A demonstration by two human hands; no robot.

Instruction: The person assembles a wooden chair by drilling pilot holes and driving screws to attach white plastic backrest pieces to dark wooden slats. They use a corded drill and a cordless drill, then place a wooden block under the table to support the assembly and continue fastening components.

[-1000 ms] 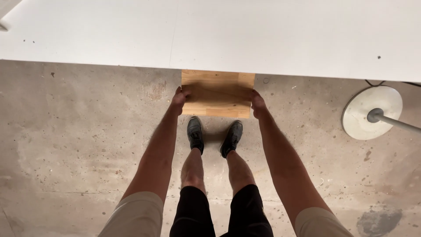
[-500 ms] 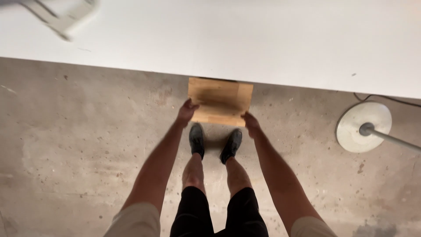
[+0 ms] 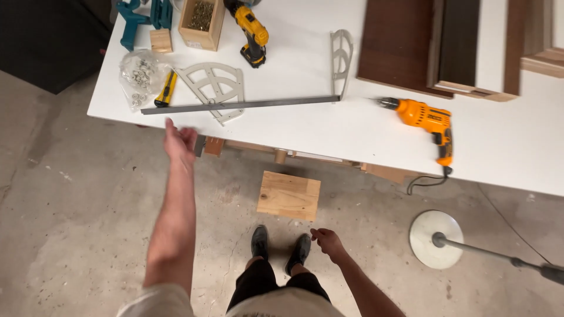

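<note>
Head view: wood block (image 3: 288, 195) on floor, between both hands' empty, spread fingers.

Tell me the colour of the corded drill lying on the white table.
Bright orange drill with black trim, clearest in the head view.

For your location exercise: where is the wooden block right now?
In the head view, the wooden block lies on the concrete floor, just ahead of the person's shoes, below the white table's front edge.
</note>
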